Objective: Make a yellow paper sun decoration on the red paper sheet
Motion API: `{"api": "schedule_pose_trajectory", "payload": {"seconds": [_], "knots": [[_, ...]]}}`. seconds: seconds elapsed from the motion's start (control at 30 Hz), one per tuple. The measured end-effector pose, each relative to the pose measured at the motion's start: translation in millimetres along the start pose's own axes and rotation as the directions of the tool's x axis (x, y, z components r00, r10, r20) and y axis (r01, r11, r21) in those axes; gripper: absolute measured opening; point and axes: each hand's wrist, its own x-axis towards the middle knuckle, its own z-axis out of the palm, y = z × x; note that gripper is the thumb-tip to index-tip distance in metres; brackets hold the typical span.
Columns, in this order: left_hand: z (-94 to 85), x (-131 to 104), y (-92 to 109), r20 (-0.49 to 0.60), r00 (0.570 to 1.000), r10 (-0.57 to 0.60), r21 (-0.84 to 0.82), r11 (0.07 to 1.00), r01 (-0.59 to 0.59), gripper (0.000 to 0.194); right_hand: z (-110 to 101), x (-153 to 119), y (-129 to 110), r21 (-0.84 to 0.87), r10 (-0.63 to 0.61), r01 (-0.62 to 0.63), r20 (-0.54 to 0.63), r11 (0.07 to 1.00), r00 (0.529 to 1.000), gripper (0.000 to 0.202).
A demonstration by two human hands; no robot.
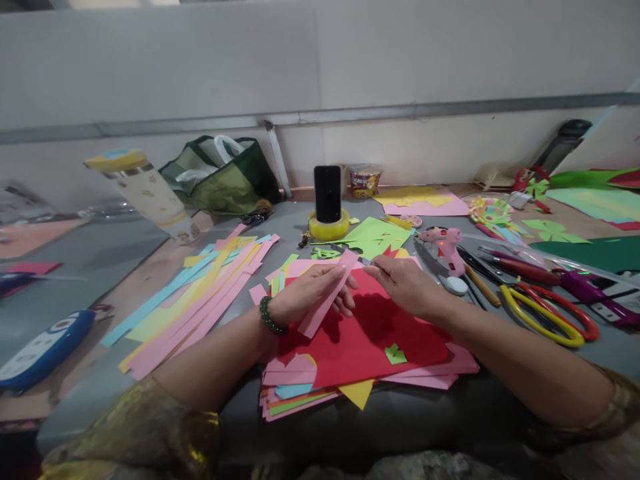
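My left hand (320, 290), with a dark green bead bracelet at the wrist, grips a pink paper strip (327, 300) between thumb and fingers. The strip slants upward over a red paper sheet (370, 327). To its right, my right hand (400, 283) is closed near the strip's upper end. A small metallic bit shows at its fingertips; the rest of what it holds is hidden. Beneath the red sheet lies a stack of coloured papers (300, 397). A small green paper cutout (395, 354) rests on the red sheet.
Long paper strips (200, 300) fan out at left. A phone (328, 193) stands on a yellow tape roll (328, 227). At right lie a pink glue gun (447, 248), yellow-handled scissors (543, 323) and a purple glue gun (595, 300). A tumbler (145, 193) stands at back left.
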Motion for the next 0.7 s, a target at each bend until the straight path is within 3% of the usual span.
{"api": "schedule_pose_trajectory", "payload": {"seconds": [0.2, 0.23, 0.3, 0.37, 0.43, 0.5, 0.57, 0.6, 0.63, 0.7], "knots": [[-3.7, -3.5, 5.9, -0.017, 1.0, 0.0, -0.022, 1.0, 0.0, 0.048, -18.7, 9.8, 15.2, -0.088, 0.067, -0.074, -0.081, 0.993, 0.994, 0.033], [-4.6, -3.7, 7.6, -0.032, 1.0, -0.001, -0.031, 1.0, 0.0, 0.046, -23.1, 11.7, 19.2, -0.093, 0.071, -0.073, -0.027, 0.993, 0.997, 0.035], [-6.3, -3.5, 11.1, -0.086, 0.996, 0.009, -0.067, 0.998, -0.015, 0.04, -29.9, 14.4, 26.2, -0.085, 0.05, -0.033, 0.209, 0.996, 0.977, 0.037], [-7.3, -2.2, 13.9, -0.168, 0.986, 0.013, -0.122, 0.992, -0.034, 0.031, -32.8, 15.0, 30.8, -0.078, -0.01, 0.048, 0.431, 0.996, 0.902, 0.038], [-6.9, 0.0, 15.1, -0.253, 0.967, -0.008, -0.19, 0.981, -0.042, 0.024, -31.5, 13.0, 31.8, -0.124, -0.069, 0.149, 0.492, 0.981, 0.868, 0.038], [-4.1, 2.8, 13.9, -0.314, 0.948, -0.044, -0.258, 0.965, -0.041, 0.021, -26.4, 8.8, 28.9, -0.207, -0.151, 0.244, 0.383, 0.947, 0.911, 0.034], [0.9, 5.6, 10.5, -0.34, 0.937, -0.073, -0.319, 0.947, -0.042, 0.017, -17.7, 2.9, 22.1, -0.261, -0.326, 0.36, 0.166, 0.896, 0.931, 0.026], [4.1, 6.8, 8.3, -0.342, 0.936, -0.078, -0.344, 0.938, -0.048, 0.015, -12.0, -0.2, 17.6, -0.278, -0.441, 0.437, 0.05, 0.855, 0.896, 0.022], [7.5, 7.8, 6.0, -0.338, 0.938, -0.076, -0.365, 0.929, -0.057, 0.014, -5.8, -3.2, 12.7, -0.296, -0.554, 0.519, -0.041, 0.802, 0.832, 0.02], [14.4, 9.2, 1.4, -0.329, 0.943, -0.049, -0.395, 0.914, -0.09, 0.014, 7.1, -7.8, 3.5, -0.334, -0.729, 0.666, -0.11, 0.667, 0.676, 0.028]]}}
